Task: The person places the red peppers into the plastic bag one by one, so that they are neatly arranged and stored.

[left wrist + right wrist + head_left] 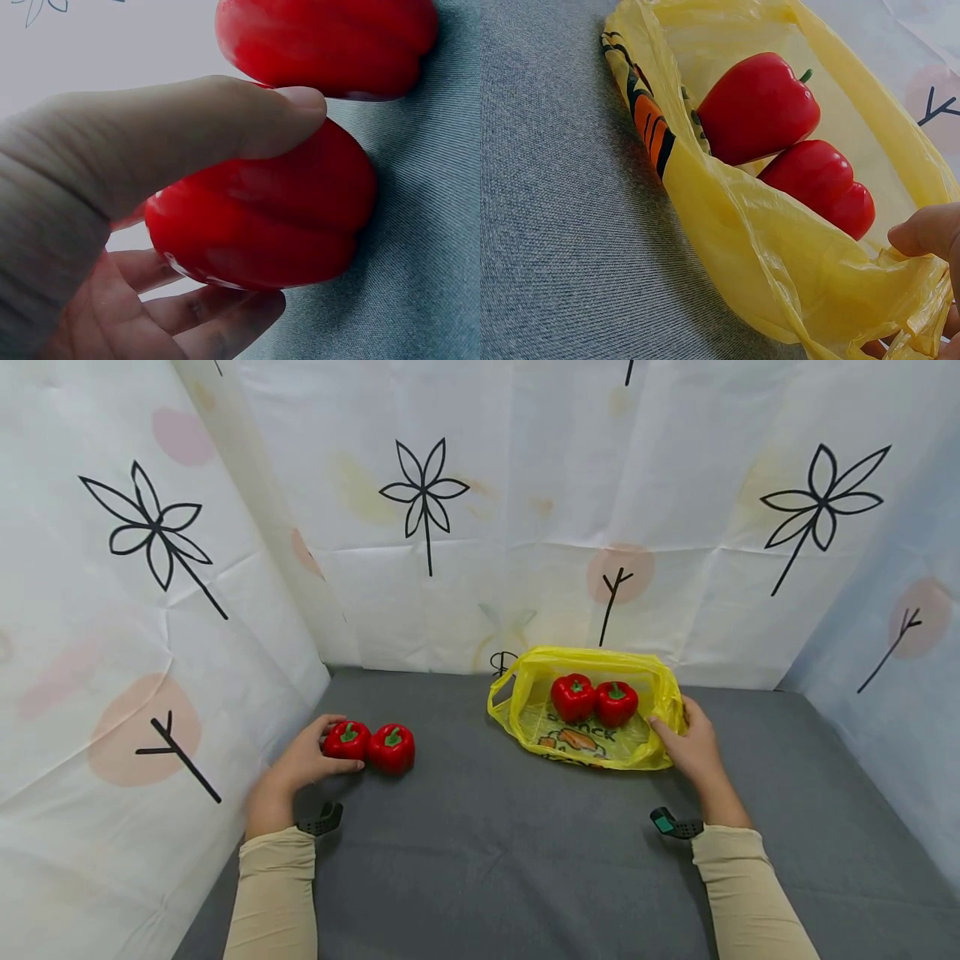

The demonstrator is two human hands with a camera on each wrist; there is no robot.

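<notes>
On the left of the grey cloth, my left hand [306, 758] curls round a red bell pepper [347, 740], thumb on the near side and fingers on the far side. A second red bell pepper [392, 749] sits right beside it. My right hand [694, 743] pinches the right edge of a yellow plastic bag [660, 756], its thumb inside the rim in the right wrist view. The bag's mouth is spread wide. Inside lie two more red bell peppers, one at the left [759, 109] and one at the right [617, 704], touching or nearly so.
Grey cloth [465, 860] covers the table. White patterned fabric [510, 510] hangs behind it and along both sides. A loop handle [498, 695] of the bag sticks out to its left. Each wrist wears a dark band.
</notes>
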